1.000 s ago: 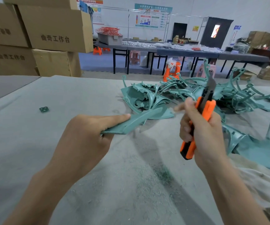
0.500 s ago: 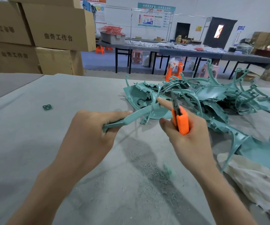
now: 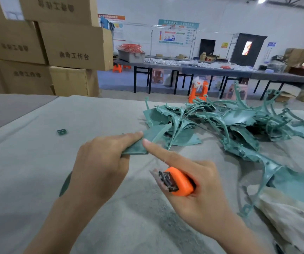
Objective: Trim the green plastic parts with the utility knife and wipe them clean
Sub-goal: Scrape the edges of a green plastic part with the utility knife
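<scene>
Flat teal-green plastic part (image 3: pixel 154 135) looked smooth, matt, dust-dulled. Heap of teal-green plastic parts (image 3: pixel 239 120) showed slight sheen on curved faces. Orange plastic utility knife (image 3: pixel 181 182) had smooth, semi-gloss body. Grey cloth table cover (image 3: pixel 28 171) was matt, felt-like, dusty. Brown cardboard boxes (image 3: pixel 74 44) were matt. Off-white cloth rag (image 3: pixel 294 226) looked rough, soiled.

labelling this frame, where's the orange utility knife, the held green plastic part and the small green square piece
orange utility knife (image 3: pixel 182 182): head view, orange casing
held green plastic part (image 3: pixel 154 135): head view, flat surface beyond the fingertips
small green square piece (image 3: pixel 62 132): head view, its centre
</scene>
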`<move>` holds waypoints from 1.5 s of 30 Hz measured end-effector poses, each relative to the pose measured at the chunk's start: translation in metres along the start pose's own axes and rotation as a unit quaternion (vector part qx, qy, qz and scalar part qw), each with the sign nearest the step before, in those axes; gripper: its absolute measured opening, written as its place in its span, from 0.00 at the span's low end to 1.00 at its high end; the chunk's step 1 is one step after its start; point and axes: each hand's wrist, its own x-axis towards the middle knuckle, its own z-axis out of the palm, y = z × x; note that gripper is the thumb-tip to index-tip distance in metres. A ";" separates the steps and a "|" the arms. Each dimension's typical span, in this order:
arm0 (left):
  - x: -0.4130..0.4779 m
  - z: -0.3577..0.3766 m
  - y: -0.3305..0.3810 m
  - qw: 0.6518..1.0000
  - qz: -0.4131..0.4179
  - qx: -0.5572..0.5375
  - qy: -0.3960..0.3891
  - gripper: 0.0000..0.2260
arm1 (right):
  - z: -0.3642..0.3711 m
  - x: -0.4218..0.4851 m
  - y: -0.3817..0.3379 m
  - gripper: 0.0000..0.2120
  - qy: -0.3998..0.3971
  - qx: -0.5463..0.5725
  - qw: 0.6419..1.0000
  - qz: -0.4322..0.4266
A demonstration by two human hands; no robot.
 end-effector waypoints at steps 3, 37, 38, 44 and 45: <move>0.001 0.000 0.001 0.996 0.042 0.078 0.019 0.23 | -0.002 0.001 0.001 0.15 0.052 0.073 0.996 -0.007; -0.002 0.009 0.003 0.989 0.061 -0.121 -0.065 0.20 | -0.017 0.002 0.031 0.09 0.027 0.566 0.780 0.265; -0.002 0.008 0.002 0.989 0.045 -0.119 -0.073 0.20 | -0.017 0.002 0.032 0.09 0.023 0.593 0.762 0.259; 0.000 0.008 -0.005 0.991 -0.018 -0.088 -0.102 0.13 | -0.030 0.006 0.034 0.11 0.031 0.570 0.762 0.304; 0.001 0.008 -0.005 0.991 -0.020 -0.090 -0.099 0.12 | -0.030 0.007 0.034 0.16 0.053 0.541 0.774 0.325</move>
